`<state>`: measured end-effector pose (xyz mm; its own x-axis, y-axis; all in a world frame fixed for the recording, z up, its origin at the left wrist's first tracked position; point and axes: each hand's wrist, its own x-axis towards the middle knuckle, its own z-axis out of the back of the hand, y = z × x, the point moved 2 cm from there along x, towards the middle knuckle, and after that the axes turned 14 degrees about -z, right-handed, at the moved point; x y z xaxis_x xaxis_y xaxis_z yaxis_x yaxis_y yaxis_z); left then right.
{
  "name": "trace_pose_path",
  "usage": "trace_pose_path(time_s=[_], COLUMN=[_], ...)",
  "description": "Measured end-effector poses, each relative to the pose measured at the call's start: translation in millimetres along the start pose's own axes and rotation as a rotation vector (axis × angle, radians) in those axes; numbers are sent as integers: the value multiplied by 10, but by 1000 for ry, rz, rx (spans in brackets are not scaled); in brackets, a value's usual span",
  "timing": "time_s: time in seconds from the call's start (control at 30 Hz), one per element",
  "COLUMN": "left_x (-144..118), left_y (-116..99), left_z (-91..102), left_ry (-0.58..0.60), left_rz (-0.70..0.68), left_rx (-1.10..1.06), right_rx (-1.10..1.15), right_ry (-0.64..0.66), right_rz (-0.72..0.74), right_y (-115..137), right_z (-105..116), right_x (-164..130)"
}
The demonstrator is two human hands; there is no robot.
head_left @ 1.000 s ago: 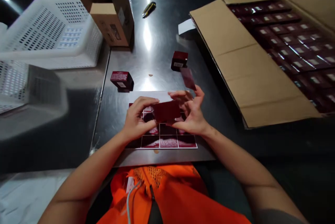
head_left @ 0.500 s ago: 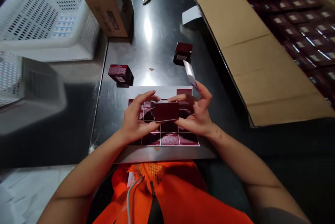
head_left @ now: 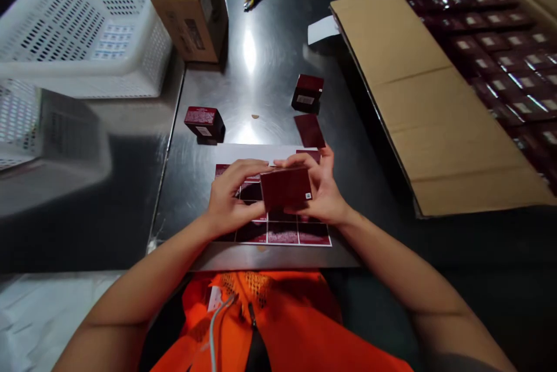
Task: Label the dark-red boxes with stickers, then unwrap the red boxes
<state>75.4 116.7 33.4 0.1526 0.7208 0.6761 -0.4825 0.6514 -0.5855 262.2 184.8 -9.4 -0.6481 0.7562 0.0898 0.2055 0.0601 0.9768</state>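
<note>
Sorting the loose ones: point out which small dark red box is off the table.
The small dark red box held between the left hand and right hand; the other two loose boxes sit on the metal table.

Bare-armed person wears an orange mesh vest (head_left: 278, 325).

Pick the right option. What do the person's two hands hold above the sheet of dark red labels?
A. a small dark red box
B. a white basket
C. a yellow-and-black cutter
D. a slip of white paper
A: both the left hand and right hand grip the small dark red box over the label sheet.
</note>
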Motion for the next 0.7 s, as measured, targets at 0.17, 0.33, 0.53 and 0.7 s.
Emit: trace_pose_path(time_s=[0.17, 0.33, 0.53, 0.7], left_x=[-16, -11, 4, 20], left_y=[1, -11, -2, -9], left_z=[14, 28, 55, 48], left_ry=[27, 23, -27, 11], left_rz=[-30, -50, 36, 72], left_rx=[182, 169, 49, -5], right_rx=[-237, -200, 45, 78], right_ry=[-132, -110, -76, -60], right_rz=[133, -2, 19, 31], right_y=[247, 262, 149, 136], right_z=[59, 21, -1, -50], right_x=[-8, -38, 2, 2])
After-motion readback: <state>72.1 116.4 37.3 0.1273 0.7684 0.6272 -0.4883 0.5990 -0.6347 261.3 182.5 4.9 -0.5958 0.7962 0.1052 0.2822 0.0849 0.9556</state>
